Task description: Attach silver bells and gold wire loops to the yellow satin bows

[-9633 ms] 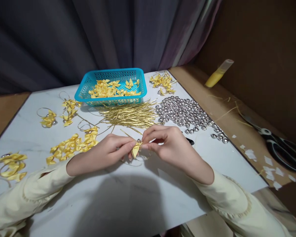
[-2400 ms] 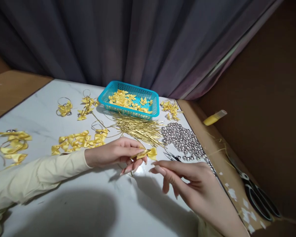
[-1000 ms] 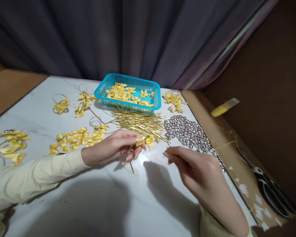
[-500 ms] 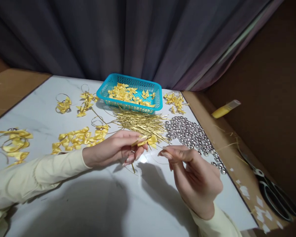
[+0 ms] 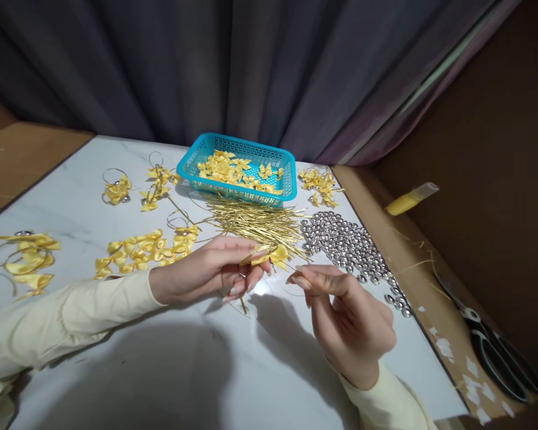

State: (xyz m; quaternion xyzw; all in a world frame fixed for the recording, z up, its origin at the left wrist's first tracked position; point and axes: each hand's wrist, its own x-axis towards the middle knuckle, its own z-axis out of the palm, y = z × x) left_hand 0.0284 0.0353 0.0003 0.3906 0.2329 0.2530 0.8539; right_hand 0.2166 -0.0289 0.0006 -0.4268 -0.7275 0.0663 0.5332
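Between its thumb and fingers, my left hand [image 5: 215, 269] pinches a yellow ribbon bow [image 5: 278, 257] together with gold twist ties. My right hand [image 5: 349, 316] is to the right of the bow, its thumb and fingertips closed on a thin wire [image 5: 291, 266] that runs to the bow. Behind my hands lies a pile of gold twist ties [image 5: 251, 224]. A heap of small silver bells [image 5: 341, 242] spreads beyond my right hand. Yellow bows [image 5: 138, 251] lie in a cluster past my left forearm.
A blue basket [image 5: 289, 156] with yellow bows stands at the back of the white table top [image 5: 161, 376]. Bows with ties and bells [image 5: 31, 260] lie at the left, more [image 5: 318, 182] at the back right. Scissors [image 5: 497, 352] and paper scraps [image 5: 446, 348] are at the right edge.
My right hand has tilted slightly and shifted a little to the left, still pinching the wire. My left hand holds the bow almost unchanged.
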